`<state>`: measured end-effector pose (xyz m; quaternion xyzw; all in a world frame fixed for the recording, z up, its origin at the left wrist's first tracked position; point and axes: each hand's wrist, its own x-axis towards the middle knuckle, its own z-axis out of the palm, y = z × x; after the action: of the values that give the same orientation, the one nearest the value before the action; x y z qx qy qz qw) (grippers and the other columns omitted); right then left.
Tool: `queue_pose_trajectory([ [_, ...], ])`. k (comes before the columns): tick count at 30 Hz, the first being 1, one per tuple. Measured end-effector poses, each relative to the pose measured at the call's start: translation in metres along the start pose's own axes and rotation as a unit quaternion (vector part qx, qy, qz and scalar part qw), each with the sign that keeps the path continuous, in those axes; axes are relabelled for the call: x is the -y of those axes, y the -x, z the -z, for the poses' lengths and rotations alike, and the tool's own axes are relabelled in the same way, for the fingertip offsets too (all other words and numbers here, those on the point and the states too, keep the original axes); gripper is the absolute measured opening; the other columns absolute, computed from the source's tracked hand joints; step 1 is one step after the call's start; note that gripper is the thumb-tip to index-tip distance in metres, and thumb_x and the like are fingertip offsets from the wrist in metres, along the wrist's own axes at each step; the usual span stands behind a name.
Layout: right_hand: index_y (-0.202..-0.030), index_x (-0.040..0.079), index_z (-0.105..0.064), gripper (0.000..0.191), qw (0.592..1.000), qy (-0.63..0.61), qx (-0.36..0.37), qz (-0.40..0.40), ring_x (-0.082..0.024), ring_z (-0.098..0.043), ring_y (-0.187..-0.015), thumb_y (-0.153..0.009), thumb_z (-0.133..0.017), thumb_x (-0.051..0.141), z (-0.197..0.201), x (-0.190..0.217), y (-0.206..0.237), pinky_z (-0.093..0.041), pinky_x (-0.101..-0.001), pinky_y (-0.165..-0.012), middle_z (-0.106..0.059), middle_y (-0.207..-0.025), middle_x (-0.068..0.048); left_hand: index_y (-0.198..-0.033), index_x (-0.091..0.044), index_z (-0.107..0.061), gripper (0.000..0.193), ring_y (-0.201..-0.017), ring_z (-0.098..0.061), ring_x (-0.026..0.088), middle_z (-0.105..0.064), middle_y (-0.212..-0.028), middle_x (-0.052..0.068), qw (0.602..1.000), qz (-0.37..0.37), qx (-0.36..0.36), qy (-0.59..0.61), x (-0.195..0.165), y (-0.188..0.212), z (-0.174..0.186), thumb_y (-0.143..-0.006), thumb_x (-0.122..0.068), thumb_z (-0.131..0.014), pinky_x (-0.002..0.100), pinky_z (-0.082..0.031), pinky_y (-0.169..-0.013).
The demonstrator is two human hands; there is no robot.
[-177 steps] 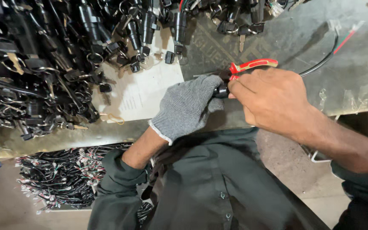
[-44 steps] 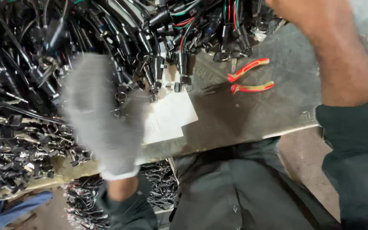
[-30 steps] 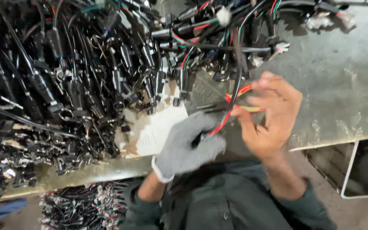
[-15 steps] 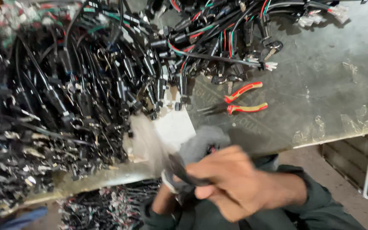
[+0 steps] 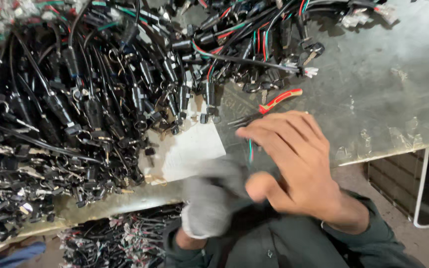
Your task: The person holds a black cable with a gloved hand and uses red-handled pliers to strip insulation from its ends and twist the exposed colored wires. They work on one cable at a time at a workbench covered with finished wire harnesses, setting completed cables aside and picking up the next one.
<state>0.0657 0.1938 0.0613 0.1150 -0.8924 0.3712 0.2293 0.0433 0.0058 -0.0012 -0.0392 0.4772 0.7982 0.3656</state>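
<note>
My right hand [image 5: 294, 166], bare, hovers over the table's near edge with its fingers stretched leftward and the thumb tucked under. A thin red and green wire [image 5: 250, 150] hangs from beneath its fingers down toward my left hand [image 5: 213, 198]. That hand wears a grey glove and is blurred by motion just below the table edge, so its grip is unclear. Red-handled pliers [image 5: 280, 99] lie on the table just beyond my right fingertips, their lower handle hidden by the hand. A white sheet of paper [image 5: 189, 151] lies left of my hands.
A big heap of black cable harnesses with plugs and keys [image 5: 75, 109] covers the left and far side of the grey metal table [image 5: 388, 99]. More bundled wires [image 5: 115, 240] lie below the table edge. A white frame [image 5: 423, 188] stands at the right.
My right hand has risen from in front of my chest to the table edge, covering part of the pliers. The gloved left hand has dropped lower and is blurred.
</note>
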Motion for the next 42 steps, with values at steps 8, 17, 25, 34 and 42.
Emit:
queue_pose_trajectory([
  [8,-0.073,0.019,-0.055,0.028,0.735,-0.658,0.043,-0.157,-0.021,-0.062,-0.069,-0.099,-0.062,0.028,0.068,-0.011,0.005,-0.037,-0.0460,-0.088,-0.065,-0.070,0.005,-0.121,-0.014,-0.068,0.035,-0.102,-0.070,0.029,-0.070,-0.106,0.007,0.835,-0.194,0.255,-0.447,0.012,-0.003,-0.045,-0.091,-0.031,-0.072,0.037,-0.051,-0.087],
  [17,-0.101,0.006,-0.052,0.021,0.592,-0.754,-0.243,-0.153,-0.023,-0.053,-0.083,-0.108,-0.050,0.026,0.013,-0.043,0.004,-0.046,-0.0327,-0.084,-0.059,-0.089,-0.006,-0.109,-0.005,-0.074,0.024,-0.088,-0.070,0.014,-0.074,-0.100,0.005,0.919,-0.197,0.027,-0.340,-0.014,-0.030,0.001,-0.095,-0.024,-0.077,0.031,-0.057,-0.078],
  [25,-0.154,0.004,-0.042,0.054,0.834,-0.380,0.137,-0.375,-0.020,-0.050,-0.105,-0.105,-0.056,0.020,-0.082,-0.052,0.061,-0.045,-0.0340,-0.092,-0.052,-0.118,-0.014,-0.124,-0.002,-0.065,0.023,-0.093,-0.065,0.012,-0.071,-0.111,0.007,0.982,-0.135,-0.027,-0.130,-0.013,-0.033,0.020,-0.102,-0.011,-0.068,0.027,-0.054,-0.079],
  [34,-0.131,0.004,-0.057,0.038,0.970,-0.192,0.063,-0.133,-0.026,-0.058,-0.104,-0.105,-0.057,0.032,-0.076,-0.077,0.076,-0.046,-0.0380,-0.097,-0.061,-0.115,-0.011,-0.123,-0.004,-0.060,0.053,-0.124,-0.058,0.033,-0.060,-0.131,0.016,0.860,-0.324,0.035,-0.392,-0.026,-0.027,0.023,-0.077,0.000,-0.084,0.043,-0.049,-0.106],
  [42,-0.131,0.003,-0.057,0.041,0.975,-0.197,0.054,-0.090,-0.032,-0.060,-0.110,-0.091,-0.063,-0.003,-0.069,-0.069,0.069,-0.051,-0.0403,-0.096,-0.061,-0.123,-0.013,-0.140,-0.003,-0.052,0.075,-0.108,-0.073,0.021,-0.069,-0.118,0.011,0.985,-0.113,-0.079,-0.101,-0.007,-0.015,0.020,-0.077,-0.009,-0.092,0.035,-0.063,-0.092],
])
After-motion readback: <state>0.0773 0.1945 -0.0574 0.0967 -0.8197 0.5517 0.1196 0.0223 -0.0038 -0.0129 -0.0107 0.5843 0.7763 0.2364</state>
